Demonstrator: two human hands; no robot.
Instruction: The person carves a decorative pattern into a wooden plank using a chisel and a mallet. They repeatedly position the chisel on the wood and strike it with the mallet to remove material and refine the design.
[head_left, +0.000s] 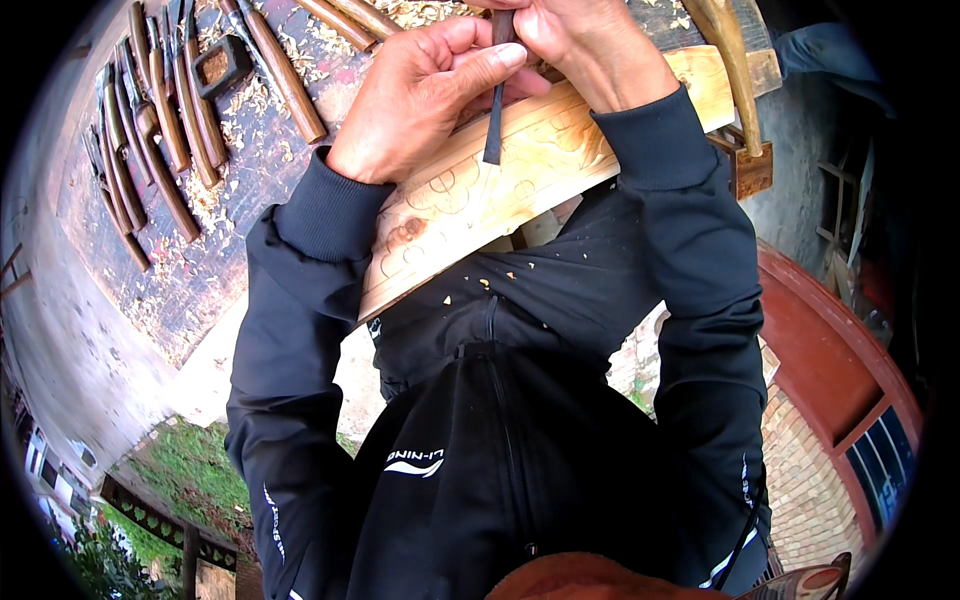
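Note:
A chisel [497, 112] with a dark, flat blade stands nearly upright over the pale wooden board [445, 230], its tip at the board's surface. My left hand [425, 95] pinches its shaft between thumb and fingers. Higher up, my right hand [570, 45] closes round the same tool; its upper end runs out of the picture. Drawn curved outlines and rings mark the board, which slants across the table's near edge above my lap. Whether the tip is biting into the wood, I cannot tell.
Several wooden-handled carving tools [165, 100] lie on the table [150, 290] at the left, among wood shavings. Beside them is a dark squarish ring-shaped block [222, 66]. A curved wooden piece [735, 70] stands at the board's right end. A bluish trouser leg [830, 60] shows at the far right.

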